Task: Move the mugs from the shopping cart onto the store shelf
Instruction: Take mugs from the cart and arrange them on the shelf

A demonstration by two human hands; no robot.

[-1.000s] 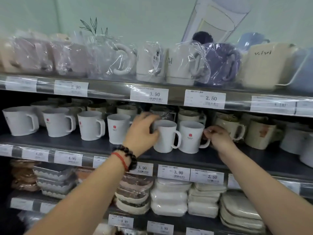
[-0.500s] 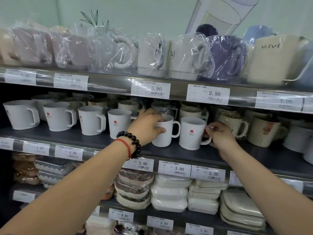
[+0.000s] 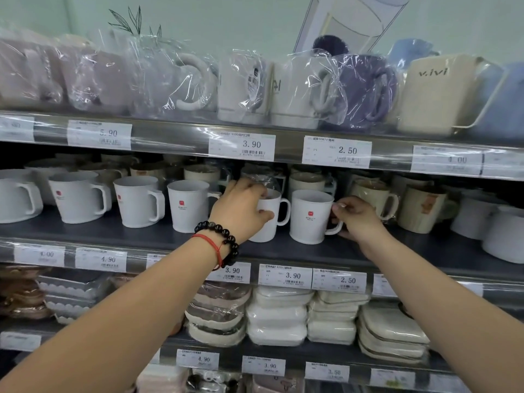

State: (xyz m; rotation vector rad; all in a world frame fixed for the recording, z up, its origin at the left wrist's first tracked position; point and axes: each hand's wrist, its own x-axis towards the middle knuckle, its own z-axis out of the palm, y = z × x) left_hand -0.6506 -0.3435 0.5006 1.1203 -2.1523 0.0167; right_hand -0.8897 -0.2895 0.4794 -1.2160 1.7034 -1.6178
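Both hands [image 3: 241, 207] [image 3: 355, 215] grip white red-logo mugs [image 3: 273, 215] [image 3: 309, 215] upright.

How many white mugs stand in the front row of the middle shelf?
6. Four stand left of the hands, one in the left hand, one at the right hand. Others behind may be hidden.

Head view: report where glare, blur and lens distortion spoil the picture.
Head view: glare streaks the plastic-wrapped mugs up top; far-left price tags blur unreadable; wide-angle bending curves the shelf rail; the left hand and right hand on their white mugs stay sharp.
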